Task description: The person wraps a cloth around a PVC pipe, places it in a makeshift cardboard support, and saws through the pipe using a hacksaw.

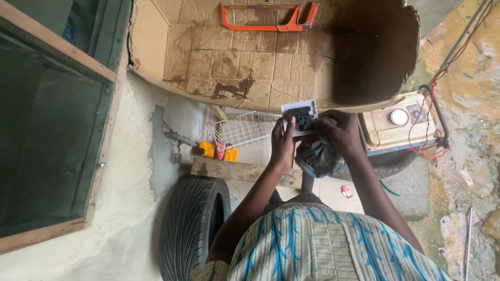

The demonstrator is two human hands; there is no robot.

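Note:
A white wall socket plate (pixel 300 116) with a dark inner face is held up in front of me by both hands. My left hand (pixel 283 143) grips its left edge, thumb on the face. My right hand (pixel 342 133) holds its right side, and a crumpled dark grey bundle (pixel 314 157), cloth or a bag, sits between my hands just under the socket. Both forearms reach out from my blue-and-cream patterned shirt (pixel 312 244).
A large stained cardboard sheet (pixel 250 57) lies beyond, with an orange hacksaw frame (pixel 271 21) on it. Nearby are a wire basket (pixel 242 130), a wooden plank (pixel 229 169), a tyre (pixel 192 224), a yellowed generator (pixel 396 125) with red wire (pixel 432 119), and a wood-framed window (pixel 52 130).

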